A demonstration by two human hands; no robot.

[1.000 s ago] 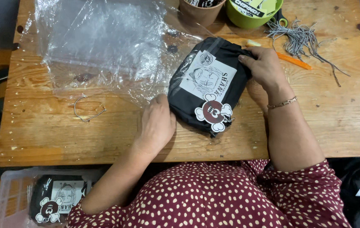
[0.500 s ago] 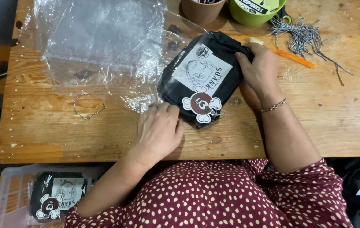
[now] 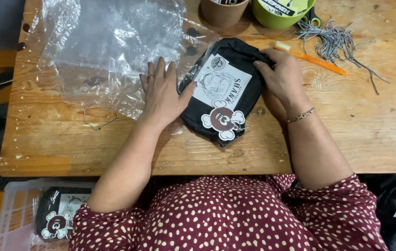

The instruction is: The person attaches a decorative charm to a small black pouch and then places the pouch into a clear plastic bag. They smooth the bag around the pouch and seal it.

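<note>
1 folded black garment [image 3: 228,88] lies on the wooden tabletop [image 3: 374,130], near the middle, tilted, its top end toward the cups. It's a compact black bundle with 1 white rectangular printed label on top and 1 flower-shaped hang tag, dark red centre with white petals, at its lower end.

2 hands on it. Left hand [image 3: 163,93] lies flat, palm down, fingers [image 3: 160,69] spread over the edge of the clear plastic bag [image 3: 109,42], thumb touching the bundle's left side; 1 ring shows. Right hand [image 3: 284,76] rests on the bundle's upper right corner, fingers curled together over the black fabric; 1 bracelet on the wrist.

1 clear plastic bag, crumpled, spread over the tabletop's left half. 1 small bead chain [image 3: 98,123] just below it. 2 cups at the far edge: 1 brown cup [image 3: 221,11], 1 green cup [image 3: 281,16]. 1 orange toothbrush [image 3: 312,58] just right of the right hand. 1 bunch of black-and-white cords [image 3: 337,42] beyond it. 1 more packed black garment [image 3: 60,218] with the same tag sits in a pale crate [image 3: 14,214] at lower left, off the tabletop.
</note>
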